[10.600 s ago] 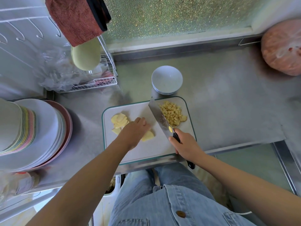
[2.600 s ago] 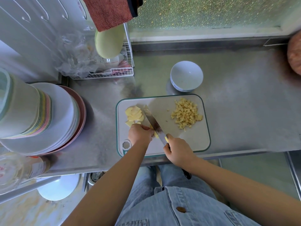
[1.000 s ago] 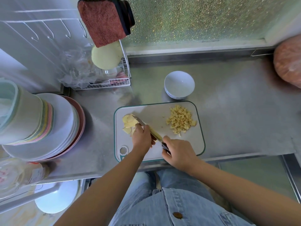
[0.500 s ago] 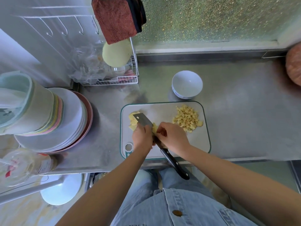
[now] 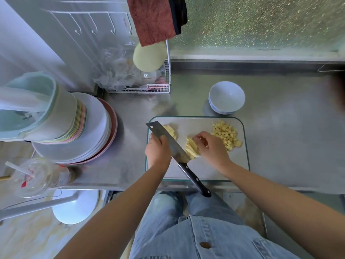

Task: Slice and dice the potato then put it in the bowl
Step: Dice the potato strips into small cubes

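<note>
Grips with the left hand (image 5: 157,152) the flat blade of a broad steel knife with a black handle (image 5: 176,150), fingers curled over its spine, tip aimed away and to the left, handle jutting unheld past the near edge of the brushed stainless steel surface (image 5: 280,146). Pinches with the right hand (image 5: 212,149), fingertips bent down, a small fanned bundle of pale yellow potato strips (image 5: 191,149) just beside the blade's heel. Works over a white rectangular cutting board with a green rim (image 5: 205,169), both hands above its middle. On the left of it, partly hidden behind the steel, a short stack of pale yellow potato slices (image 5: 170,130); toward the far right corner, a loose heap of small yellow potato dice (image 5: 226,136), just beside the right hand's knuckles. Beyond the board's far edge, near but apart, a round white ceramic bowl (image 5: 226,97), upright, its pale inside showing. Farther left, a stack of white and pink plates (image 5: 97,128) with a pale green plastic container (image 5: 43,101) on top; behind these, a white wire rack (image 5: 149,89) stuffed with crumpled clear plastic, a rust-red towel (image 5: 155,19) hanging above. At the near left, blurred, a clear plastic cup with a straw (image 5: 37,176).
</note>
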Action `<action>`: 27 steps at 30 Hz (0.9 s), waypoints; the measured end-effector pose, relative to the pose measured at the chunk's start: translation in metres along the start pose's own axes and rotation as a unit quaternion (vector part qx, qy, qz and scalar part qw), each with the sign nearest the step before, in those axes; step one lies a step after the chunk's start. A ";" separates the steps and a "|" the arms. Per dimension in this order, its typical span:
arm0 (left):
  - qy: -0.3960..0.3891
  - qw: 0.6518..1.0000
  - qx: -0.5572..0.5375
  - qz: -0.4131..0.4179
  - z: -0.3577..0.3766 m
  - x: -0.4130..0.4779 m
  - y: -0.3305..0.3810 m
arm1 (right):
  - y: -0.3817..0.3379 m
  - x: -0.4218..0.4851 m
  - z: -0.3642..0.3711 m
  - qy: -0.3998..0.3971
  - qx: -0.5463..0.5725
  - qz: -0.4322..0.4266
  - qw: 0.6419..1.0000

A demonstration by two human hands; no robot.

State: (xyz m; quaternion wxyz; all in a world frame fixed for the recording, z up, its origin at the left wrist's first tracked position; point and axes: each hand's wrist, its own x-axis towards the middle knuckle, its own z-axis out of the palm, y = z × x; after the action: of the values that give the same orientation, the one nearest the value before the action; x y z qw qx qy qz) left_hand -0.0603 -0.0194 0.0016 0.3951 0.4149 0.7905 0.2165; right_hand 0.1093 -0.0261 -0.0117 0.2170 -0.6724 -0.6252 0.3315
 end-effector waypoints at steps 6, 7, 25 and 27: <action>-0.030 0.998 -0.021 0.045 0.020 0.001 0.033 | -0.018 -0.030 -0.034 -0.155 -0.134 0.008 0.979; -0.043 0.997 -0.027 0.055 0.024 0.000 0.039 | -0.015 -0.033 -0.034 -0.154 -0.163 -0.002 0.975; -0.236 0.570 0.528 0.583 0.045 0.034 0.010 | 0.024 -0.054 -0.060 -0.021 0.096 0.133 0.986; -0.219 0.594 0.506 0.586 0.048 0.035 0.008 | 0.023 -0.055 -0.060 -0.021 0.097 0.134 0.986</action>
State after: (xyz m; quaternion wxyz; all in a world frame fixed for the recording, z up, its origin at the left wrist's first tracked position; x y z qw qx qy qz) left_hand -0.0296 0.0151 -0.0373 0.0712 0.9569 0.2496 -0.1305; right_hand 0.1685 -0.0757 0.0222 0.2215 -0.7189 -0.4987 0.4305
